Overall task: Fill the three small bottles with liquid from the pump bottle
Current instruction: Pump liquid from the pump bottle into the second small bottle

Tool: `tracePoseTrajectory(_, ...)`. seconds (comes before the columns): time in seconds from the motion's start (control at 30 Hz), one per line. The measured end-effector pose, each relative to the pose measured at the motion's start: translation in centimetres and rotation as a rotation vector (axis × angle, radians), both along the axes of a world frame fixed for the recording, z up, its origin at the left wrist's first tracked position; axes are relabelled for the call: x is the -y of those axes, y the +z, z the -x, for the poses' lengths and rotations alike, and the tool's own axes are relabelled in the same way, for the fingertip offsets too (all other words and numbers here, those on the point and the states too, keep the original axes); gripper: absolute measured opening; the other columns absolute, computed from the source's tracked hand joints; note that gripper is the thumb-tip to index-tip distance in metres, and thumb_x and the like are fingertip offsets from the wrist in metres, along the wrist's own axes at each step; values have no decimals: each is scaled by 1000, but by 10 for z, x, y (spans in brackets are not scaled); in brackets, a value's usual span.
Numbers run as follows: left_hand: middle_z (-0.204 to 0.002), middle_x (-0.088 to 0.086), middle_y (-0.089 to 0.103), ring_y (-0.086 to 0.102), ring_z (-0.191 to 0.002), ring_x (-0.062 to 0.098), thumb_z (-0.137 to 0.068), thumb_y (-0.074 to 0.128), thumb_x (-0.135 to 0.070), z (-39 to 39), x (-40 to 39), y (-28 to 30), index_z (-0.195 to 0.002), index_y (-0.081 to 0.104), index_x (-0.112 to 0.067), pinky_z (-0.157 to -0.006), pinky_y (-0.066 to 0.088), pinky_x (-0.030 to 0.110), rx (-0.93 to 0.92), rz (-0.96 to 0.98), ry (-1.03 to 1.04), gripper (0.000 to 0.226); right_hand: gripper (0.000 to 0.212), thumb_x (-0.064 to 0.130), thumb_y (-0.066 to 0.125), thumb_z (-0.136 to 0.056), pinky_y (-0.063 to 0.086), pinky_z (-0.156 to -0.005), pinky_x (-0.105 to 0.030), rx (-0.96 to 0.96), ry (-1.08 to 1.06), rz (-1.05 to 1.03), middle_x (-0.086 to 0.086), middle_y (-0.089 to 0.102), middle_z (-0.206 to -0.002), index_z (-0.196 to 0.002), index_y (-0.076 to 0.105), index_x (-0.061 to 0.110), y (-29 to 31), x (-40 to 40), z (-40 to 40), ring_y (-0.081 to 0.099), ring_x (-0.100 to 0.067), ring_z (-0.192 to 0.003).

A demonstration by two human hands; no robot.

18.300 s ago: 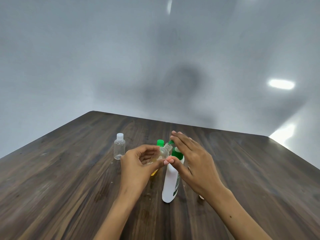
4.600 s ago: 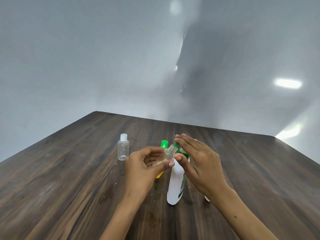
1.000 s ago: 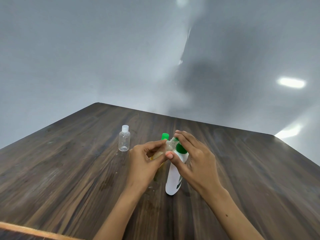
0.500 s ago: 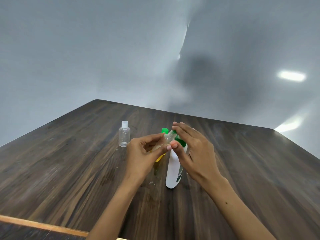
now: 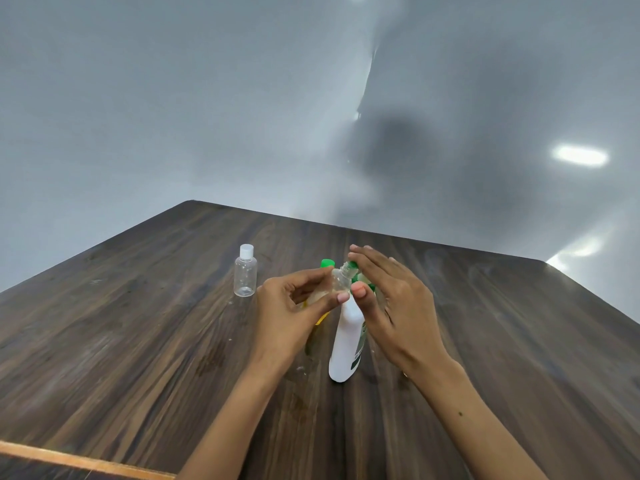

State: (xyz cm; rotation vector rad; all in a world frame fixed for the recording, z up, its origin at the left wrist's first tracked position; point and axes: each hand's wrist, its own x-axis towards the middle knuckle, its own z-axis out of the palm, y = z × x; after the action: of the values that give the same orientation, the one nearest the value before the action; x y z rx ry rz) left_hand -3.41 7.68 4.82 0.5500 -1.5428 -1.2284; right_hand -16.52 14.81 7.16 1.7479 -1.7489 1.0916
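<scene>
Clear small bottle [image 5: 337, 281] pinched between left fingers [image 5: 341, 297].

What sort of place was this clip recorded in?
Probably a plain indoor room set up for the recording, not a lived-in kitchen or bathroom: a dark wooden table against bare grey walls, with glare from ceiling lights. Only bottles stand on it.
</scene>
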Motion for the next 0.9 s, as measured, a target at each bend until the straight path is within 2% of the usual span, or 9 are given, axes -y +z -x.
tracePoseTrajectory(0.13, -100, -2, 75, 71, -94, 6, -52, 77, -48, 0, -1, -7, -107, 73, -17, -90, 57, 35, 7, -12, -4, 63, 83, 72, 16, -89, 48, -96, -40, 61, -17, -8, 2, 59, -129, -123, 62, 13, -11, 1, -1, 53, -13, -120)
tracePoseTrajectory(0.33, -99, -5, 75, 70, -93, 5, -52, 75, -47, -1, 0, 0, -105, 72, -22, -88, 57, 31, -10, 11, 0, 58, 83, 72, 13, -89, 40, -104, -44, 25, 3, -17, 1, 56, -132, -124, 61, 14, 2, 1, -1, 48, -13, -126)
tracePoseTrajectory(0.5, -100, -2, 75, 71, -95, 8, -56, 78, -42, 2, -1, -10, -107, 73, -14, -90, 57, 37, -7, -16, 2, 59, 80, 72, 18, -89, 46, -98, -43, 75, -13, -11, 5, 56, -132, -125, 61, 14, -12, 1, -3, 48, -10, -125)
tracePoseTrajectory(0.7, -101, -4, 75, 70, -96, 7, -55, 76, -50, 2, 2, -5, -109, 73, -17, -88, 57, 37, 0, 5, 12, 64, 83, 72, 14, -89, 40, -104, -41, 6, -36, -17, 3, 57, -131, -123, 63, 14, 1, 1, -4, 49, -13, -125)
tracePoseTrajectory(0.9, -100, -3, 75, 71, -95, 7, -54, 77, -49, 4, 1, -12, -108, 74, -14, -89, 57, 38, -16, -20, 17, 64, 80, 73, 18, -89, 47, -98, -41, 34, -60, -28, 5, 57, -131, -123, 63, 15, -9, 1, -4, 51, -11, -122)
